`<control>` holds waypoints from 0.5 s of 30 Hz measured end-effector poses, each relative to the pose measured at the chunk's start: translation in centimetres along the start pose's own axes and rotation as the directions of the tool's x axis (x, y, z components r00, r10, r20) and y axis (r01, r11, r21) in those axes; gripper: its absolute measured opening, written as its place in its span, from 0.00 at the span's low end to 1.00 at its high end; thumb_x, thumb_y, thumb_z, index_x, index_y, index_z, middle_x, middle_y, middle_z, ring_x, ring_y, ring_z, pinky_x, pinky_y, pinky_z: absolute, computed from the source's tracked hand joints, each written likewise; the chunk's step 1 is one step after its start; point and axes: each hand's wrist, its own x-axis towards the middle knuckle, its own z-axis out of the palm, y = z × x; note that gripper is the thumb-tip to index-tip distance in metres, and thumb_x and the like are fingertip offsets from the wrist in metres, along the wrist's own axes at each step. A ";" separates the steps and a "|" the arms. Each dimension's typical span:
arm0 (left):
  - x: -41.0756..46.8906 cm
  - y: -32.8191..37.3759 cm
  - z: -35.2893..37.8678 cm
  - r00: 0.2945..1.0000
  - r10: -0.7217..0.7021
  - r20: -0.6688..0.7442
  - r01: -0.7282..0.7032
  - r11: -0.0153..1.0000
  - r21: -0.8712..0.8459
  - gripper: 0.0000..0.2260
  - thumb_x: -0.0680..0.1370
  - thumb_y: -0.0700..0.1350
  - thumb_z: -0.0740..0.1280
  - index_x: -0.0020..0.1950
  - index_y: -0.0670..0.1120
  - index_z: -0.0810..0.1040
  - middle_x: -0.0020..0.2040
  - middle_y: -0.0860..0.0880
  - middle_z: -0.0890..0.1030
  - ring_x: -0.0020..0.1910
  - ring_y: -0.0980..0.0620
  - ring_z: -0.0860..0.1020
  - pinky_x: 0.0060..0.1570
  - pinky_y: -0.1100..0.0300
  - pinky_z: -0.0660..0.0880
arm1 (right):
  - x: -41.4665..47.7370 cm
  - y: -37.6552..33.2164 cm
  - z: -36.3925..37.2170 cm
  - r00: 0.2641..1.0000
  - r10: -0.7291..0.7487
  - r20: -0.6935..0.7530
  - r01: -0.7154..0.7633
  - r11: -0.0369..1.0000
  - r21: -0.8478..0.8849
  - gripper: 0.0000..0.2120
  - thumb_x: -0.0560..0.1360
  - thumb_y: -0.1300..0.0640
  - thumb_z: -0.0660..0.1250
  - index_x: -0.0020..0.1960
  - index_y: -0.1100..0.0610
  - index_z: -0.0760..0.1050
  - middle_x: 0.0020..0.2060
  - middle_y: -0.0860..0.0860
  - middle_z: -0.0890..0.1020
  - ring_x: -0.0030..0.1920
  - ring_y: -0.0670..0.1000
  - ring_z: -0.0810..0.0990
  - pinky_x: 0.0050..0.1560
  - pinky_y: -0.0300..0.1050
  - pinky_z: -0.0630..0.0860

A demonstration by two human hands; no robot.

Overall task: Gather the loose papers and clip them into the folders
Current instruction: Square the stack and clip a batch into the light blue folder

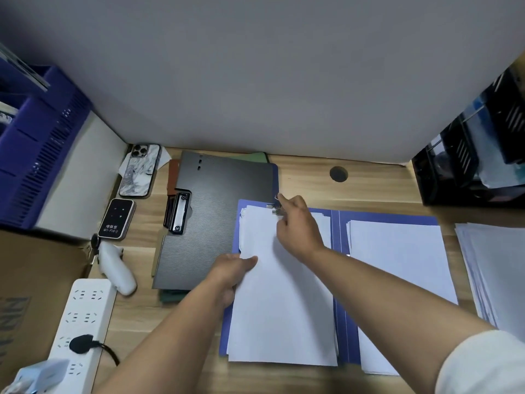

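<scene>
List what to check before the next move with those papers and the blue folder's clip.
1. Left hand grips the paper stack: ok.
2. Right hand touches the clip: ok.
3. Stack's top edge under the clip: cannot tell, the hand hides it.
4. Sheets squared: not ok, ragged at the top left corner.
5. Blue folder lies open: ok.
6. All papers gathered: not ok, a loose pile lies right of the folder.

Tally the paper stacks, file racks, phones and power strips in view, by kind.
Paper stacks: 3, left stack and right stack in the blue folder, loose stack on the desk
File racks: 2, blue rack, black rack
Phones: 1
Power strips: 1
Total: 7
</scene>
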 end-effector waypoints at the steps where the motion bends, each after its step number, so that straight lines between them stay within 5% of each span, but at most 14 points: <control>1: 0.0 0.0 0.0 1.000 -0.006 0.002 0.006 1.000 -0.007 0.05 0.79 0.36 0.71 0.54 0.37 0.83 0.47 0.39 0.88 0.42 0.42 0.87 0.42 0.52 0.83 | -0.3 -0.1 0.5 1.000 0.005 0.019 -0.003 0.998 -0.069 0.32 0.77 0.66 0.59 0.80 0.53 0.61 0.63 0.52 0.71 0.57 0.58 0.78 0.57 0.51 0.78; 4: 0.2 0.0 -0.1 1.000 -0.016 0.004 0.016 1.000 -0.016 0.06 0.80 0.36 0.71 0.55 0.36 0.83 0.48 0.38 0.88 0.43 0.42 0.87 0.41 0.52 0.83 | -1.3 -0.4 1.4 0.996 0.019 0.085 0.005 0.961 -0.276 0.41 0.75 0.66 0.62 0.83 0.48 0.50 0.71 0.56 0.67 0.58 0.61 0.78 0.54 0.53 0.78; 7: 0.3 0.0 -0.1 1.000 -0.022 0.012 0.023 1.000 -0.017 0.06 0.80 0.36 0.71 0.55 0.36 0.83 0.49 0.38 0.88 0.42 0.42 0.87 0.38 0.54 0.84 | -1.8 -0.5 1.7 0.988 0.044 0.146 0.019 0.914 -0.406 0.46 0.73 0.66 0.63 0.83 0.45 0.44 0.67 0.59 0.70 0.57 0.61 0.77 0.46 0.50 0.74; 15: 0.1 0.1 -0.1 1.000 -0.029 0.002 0.029 1.000 -0.010 0.05 0.80 0.35 0.70 0.54 0.36 0.83 0.48 0.38 0.88 0.42 0.43 0.86 0.41 0.53 0.83 | -0.7 -1.0 1.8 0.967 0.125 0.223 0.016 0.841 -0.541 0.46 0.75 0.63 0.64 0.83 0.46 0.41 0.72 0.59 0.68 0.62 0.60 0.76 0.45 0.50 0.69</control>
